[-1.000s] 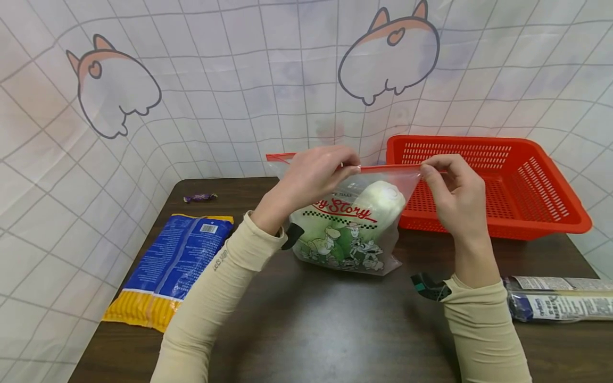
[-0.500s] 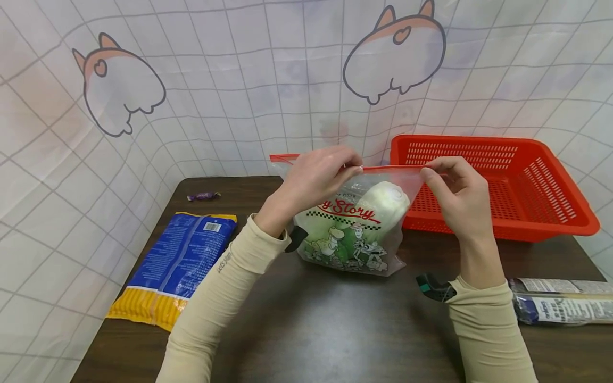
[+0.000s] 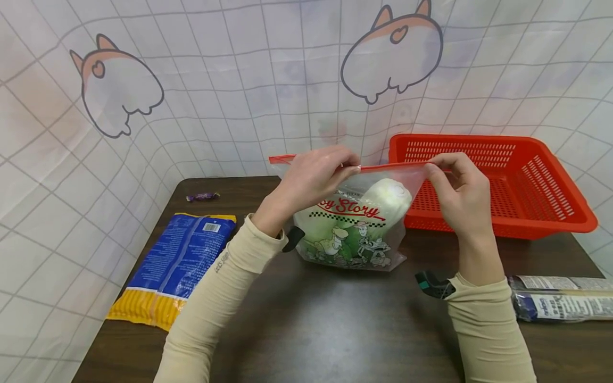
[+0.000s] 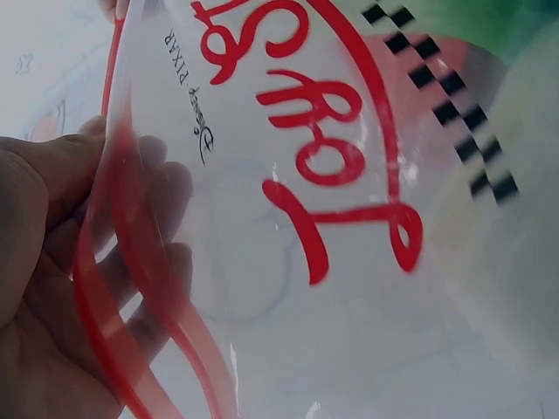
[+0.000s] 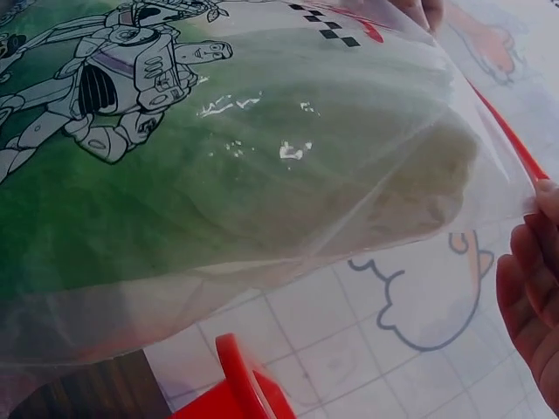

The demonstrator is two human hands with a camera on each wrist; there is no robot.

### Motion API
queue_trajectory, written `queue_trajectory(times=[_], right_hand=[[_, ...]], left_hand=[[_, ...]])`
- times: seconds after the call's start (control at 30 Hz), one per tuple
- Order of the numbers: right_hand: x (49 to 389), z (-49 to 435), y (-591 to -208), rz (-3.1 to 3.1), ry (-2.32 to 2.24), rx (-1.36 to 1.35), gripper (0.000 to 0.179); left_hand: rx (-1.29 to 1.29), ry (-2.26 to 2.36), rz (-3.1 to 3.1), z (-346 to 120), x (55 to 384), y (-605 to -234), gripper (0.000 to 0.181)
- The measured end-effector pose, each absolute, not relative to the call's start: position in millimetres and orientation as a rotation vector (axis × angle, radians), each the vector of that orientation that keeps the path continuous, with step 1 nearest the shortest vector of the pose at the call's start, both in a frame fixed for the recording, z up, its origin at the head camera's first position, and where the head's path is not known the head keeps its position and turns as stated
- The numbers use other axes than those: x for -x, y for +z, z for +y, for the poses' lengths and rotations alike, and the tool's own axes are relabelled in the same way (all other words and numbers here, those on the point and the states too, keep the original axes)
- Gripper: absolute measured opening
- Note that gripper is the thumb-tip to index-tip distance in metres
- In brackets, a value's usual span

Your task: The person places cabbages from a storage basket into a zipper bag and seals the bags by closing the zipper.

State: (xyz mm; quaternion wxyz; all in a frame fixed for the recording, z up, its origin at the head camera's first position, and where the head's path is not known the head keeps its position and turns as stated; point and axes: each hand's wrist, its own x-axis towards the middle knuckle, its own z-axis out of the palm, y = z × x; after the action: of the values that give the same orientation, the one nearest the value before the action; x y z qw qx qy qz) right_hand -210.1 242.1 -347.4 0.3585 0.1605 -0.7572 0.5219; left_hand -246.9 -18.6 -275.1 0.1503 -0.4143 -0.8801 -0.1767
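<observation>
A clear zip bag (image 3: 345, 234) with a red zip edge and Toy Story print stands at the middle of the table. Inside it lies a pale, rounded leafy vegetable (image 3: 387, 198), green toward its lower part. My left hand (image 3: 318, 173) pinches the zip edge near its middle. At the bag's right top corner, my right hand (image 3: 462, 191) pinches the edge between thumb and forefinger. In the left wrist view, the two red zip strips (image 4: 131, 288) stand apart below the left hand's pinch. The right wrist view has the right fingers (image 5: 533, 279) at the corner.
A red perforated basket (image 3: 541, 229) stands behind and right of the bag. On the left lie a blue and yellow packet (image 3: 179, 260) and a small purple wrapped candy (image 3: 203, 197). A long clear-wrapped package (image 3: 560, 306) lies at the right. A grid-patterned curtain (image 3: 230, 106) hangs behind.
The right hand has risen slightly, lifting the bag's right corner a little. The left hand keeps its pinch at nearly the same spot. The head view has shifted slightly.
</observation>
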Motion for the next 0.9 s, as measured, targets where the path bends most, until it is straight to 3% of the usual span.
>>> queue_trajectory(times=[0.9], right_hand=[[209,257,-345,-1.922,1.406,-0.24,0.015]], left_hand=[[1.168,-0.518,-2.477,-28,249,-276,0.016]])
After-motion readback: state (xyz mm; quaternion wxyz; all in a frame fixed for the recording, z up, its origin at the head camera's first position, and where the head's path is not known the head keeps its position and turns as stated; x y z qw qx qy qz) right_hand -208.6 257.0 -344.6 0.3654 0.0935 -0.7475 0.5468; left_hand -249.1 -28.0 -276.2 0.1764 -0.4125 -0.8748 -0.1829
